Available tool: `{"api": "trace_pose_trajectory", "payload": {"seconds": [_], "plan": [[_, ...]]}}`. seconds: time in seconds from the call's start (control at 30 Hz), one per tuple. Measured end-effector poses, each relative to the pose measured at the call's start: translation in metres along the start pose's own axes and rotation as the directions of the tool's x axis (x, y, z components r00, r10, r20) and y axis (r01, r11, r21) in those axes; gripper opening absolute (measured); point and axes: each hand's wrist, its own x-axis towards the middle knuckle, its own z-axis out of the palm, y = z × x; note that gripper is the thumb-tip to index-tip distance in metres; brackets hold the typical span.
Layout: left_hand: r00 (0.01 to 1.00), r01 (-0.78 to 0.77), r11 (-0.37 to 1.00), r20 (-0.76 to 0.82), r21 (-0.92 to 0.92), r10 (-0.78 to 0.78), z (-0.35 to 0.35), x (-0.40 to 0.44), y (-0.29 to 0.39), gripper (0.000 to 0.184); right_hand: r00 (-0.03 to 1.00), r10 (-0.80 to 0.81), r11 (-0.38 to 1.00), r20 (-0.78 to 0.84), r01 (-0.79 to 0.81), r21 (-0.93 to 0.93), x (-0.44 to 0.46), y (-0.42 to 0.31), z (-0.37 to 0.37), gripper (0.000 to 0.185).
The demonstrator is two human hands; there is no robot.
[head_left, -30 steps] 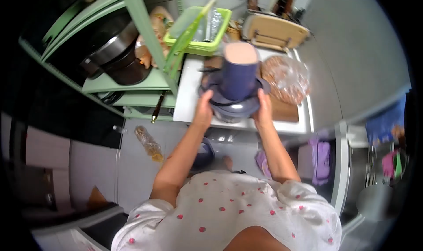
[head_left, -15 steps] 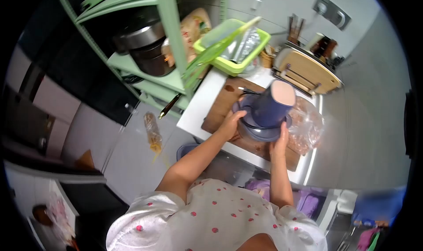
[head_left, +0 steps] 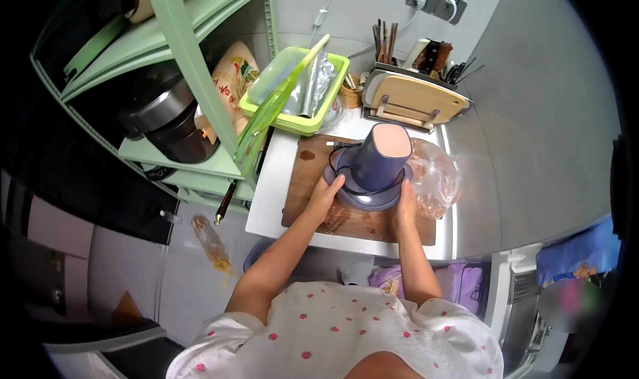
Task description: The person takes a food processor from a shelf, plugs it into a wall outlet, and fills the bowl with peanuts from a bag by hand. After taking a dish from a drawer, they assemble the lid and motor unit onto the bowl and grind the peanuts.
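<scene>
At the middle of the brown cutting board (head_left: 299, 196), you have the purple-blue food chopper (head_left: 378, 166) between both palms. Your left hand (head_left: 325, 197) is part-curled round the left of its wide rim, thumb on top, fingers mostly hidden; your right hand (head_left: 407, 208) is likewise part-curled at the right rim. Chopper upright, pink top up; cannot tell if its base touches the board. Black power cord (head_left: 331, 158) looped about the rim. Damp patches on the wood. Just right of the chopper: clear plastic bag (head_left: 437, 179), pinkish lumps inside. Beyond, left: lime-green basket (head_left: 297, 123), long green stalk (head_left: 269, 113) across it. Beyond, right: beige chopping board (head_left: 416, 101) in a rack.
</scene>
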Motion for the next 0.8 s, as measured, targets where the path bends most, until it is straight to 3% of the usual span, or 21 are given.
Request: {"api": "trace_pose_trajectory", "payload": {"seconds": [0.07,0.1,0.13,0.2,0.27,0.4,0.47,0.53,0.6,0.67,0.8], "plan": [[0.984,0.133,0.990,-0.124,0.045,-0.127,-0.004,-0.005,0.005,0.048,0.997,-0.024,0.999,-0.069,0.021,-0.047,0.001,0.009,-0.007,0.040],[0.992,0.073,0.997,-0.100,-0.012,-0.073,-0.007,-0.006,0.005,0.043,0.994,-0.068,0.988,-0.080,0.056,-0.145,0.002,0.011,-0.010,0.037],[0.989,0.119,0.989,-0.095,0.082,-0.111,-0.010,-0.009,0.010,0.048,0.990,-0.109,0.966,-0.088,0.084,-0.245,-0.002,0.005,-0.013,0.034],[0.959,0.244,0.965,-0.167,0.094,-0.227,-0.018,-0.006,0.010,0.044,0.977,-0.158,0.968,-0.146,0.124,-0.220,-0.013,-0.014,-0.015,0.027],[0.960,0.231,0.964,-0.193,0.132,-0.204,-0.022,-0.005,0.013,0.042,0.933,-0.347,0.845,-0.096,0.267,-0.463,-0.023,-0.036,-0.016,0.022],[0.963,0.217,0.962,-0.196,0.164,-0.184,-0.031,-0.007,0.008,0.035,0.886,-0.456,0.710,-0.079,0.309,-0.632,-0.038,-0.082,-0.015,0.022],[0.964,0.212,0.963,-0.197,0.166,-0.179,-0.031,-0.007,0.006,0.033,0.832,-0.539,0.692,-0.133,0.347,-0.633,-0.030,-0.089,-0.015,0.025],[0.963,0.212,0.960,-0.208,0.181,-0.173,-0.031,-0.008,0.007,0.032,0.648,-0.758,0.574,-0.071,0.611,-0.546,-0.023,-0.111,-0.014,0.023],[0.962,0.210,0.958,-0.215,0.198,-0.166,-0.031,-0.008,0.010,0.032,0.641,-0.767,0.533,-0.023,0.617,-0.579,-0.007,-0.126,-0.015,0.018],[0.963,0.208,0.954,-0.219,0.218,-0.159,-0.032,-0.007,0.013,0.031,0.560,-0.820,0.359,0.116,0.662,-0.659,0.014,-0.137,-0.013,0.013],[0.968,0.237,0.913,-0.156,0.333,-0.195,-0.040,-0.002,0.016,0.029,0.478,-0.875,0.279,0.078,0.630,-0.725,0.043,-0.169,0.011,0.016]]}}
